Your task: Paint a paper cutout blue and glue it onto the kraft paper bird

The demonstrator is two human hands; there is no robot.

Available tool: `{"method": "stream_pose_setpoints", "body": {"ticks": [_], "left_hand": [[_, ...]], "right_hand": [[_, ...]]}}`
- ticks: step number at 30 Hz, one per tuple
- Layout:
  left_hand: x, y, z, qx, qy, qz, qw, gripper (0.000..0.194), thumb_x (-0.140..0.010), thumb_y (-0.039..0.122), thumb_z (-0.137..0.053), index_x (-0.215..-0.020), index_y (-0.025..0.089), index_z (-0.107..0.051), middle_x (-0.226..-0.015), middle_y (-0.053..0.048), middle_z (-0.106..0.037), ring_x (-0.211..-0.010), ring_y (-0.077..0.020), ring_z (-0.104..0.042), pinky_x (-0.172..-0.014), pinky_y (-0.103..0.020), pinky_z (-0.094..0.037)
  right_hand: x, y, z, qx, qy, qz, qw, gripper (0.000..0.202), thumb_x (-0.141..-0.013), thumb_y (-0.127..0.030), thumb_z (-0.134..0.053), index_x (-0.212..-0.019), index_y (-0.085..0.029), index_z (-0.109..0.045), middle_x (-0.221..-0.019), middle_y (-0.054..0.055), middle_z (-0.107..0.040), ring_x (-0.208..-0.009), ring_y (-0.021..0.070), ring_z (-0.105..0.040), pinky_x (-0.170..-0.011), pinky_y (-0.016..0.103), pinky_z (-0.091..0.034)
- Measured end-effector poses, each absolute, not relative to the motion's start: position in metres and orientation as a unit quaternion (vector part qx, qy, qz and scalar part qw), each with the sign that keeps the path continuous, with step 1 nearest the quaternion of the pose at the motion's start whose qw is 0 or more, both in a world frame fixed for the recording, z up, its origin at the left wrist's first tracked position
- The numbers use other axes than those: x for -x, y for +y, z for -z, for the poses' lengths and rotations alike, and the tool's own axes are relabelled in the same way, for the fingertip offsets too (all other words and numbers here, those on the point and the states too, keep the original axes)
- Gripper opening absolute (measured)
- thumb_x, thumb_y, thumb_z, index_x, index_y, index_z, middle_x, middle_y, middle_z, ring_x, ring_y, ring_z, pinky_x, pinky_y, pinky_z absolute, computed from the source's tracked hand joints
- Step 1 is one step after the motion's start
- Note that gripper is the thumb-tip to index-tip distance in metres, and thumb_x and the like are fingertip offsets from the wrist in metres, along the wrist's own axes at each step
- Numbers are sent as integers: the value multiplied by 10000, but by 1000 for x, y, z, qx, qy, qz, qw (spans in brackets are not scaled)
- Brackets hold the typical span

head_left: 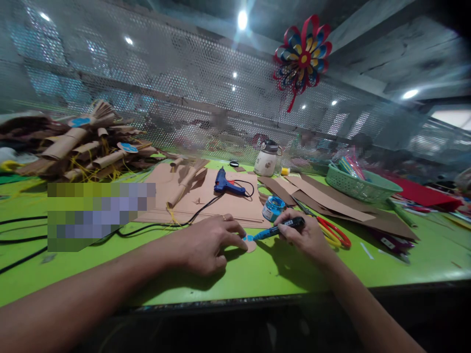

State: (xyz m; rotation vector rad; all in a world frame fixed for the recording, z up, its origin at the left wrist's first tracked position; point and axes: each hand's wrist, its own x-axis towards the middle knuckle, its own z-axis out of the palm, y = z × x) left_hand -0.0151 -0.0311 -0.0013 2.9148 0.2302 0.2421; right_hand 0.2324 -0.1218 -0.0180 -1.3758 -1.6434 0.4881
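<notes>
Half-open and gripping nothing, the left hand (204, 244) is apparently steadying the brown disc (250, 247) for the marker (269, 232) the right hand (308, 239) is pinching between closed fingers.

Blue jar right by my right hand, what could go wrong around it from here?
The blue jar looks open and sits just behind your right hand, so a knock might spill it onto the brown sheets. Your left hand's fingertips are close to the blue marks on the small paper piece, and could smudge them if they're wet. The glue gun's black cord crosses the sheets, so a snag could drag the gun.
</notes>
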Motion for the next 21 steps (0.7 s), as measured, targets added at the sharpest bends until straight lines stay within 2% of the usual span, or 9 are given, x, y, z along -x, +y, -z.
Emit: {"method": "stream_pose_setpoints", "body": {"ticks": [6,13,21], "left_hand": [[15,-31,2,-988,77,-84,105,607,-659,119,-550,-1234,299,-623,-1226,-30,-602,-1086,-247,-531,-968,-397,-421],[15,-30,3,-989,75,-86,97,569,-663,123,-551,-1202,280,-641,-1214,-35,-606,-1074,-252,-531,-953,-391,-427],[14,-31,2,-988,79,-83,106,614,-650,112,-545,-1228,302,-628,-1223,-26,-601,-1077,-243,-530,-962,-387,-423]], "right_hand": [[-230,-123,16,551,-664,-211,460,107,-808,-256,-556,-805,-161,-606,-588,-23,-533,-496,97,-446,-468,222,-350],[-231,-122,19,545,-643,-208,497,122,-817,-278,-564,-796,-161,-593,-568,-19,-545,-500,115,-480,-485,243,-384],[-229,-122,18,533,-664,-225,474,90,-823,-248,-571,-815,-164,-603,-605,-27,-548,-512,102,-485,-493,227,-396]]}}
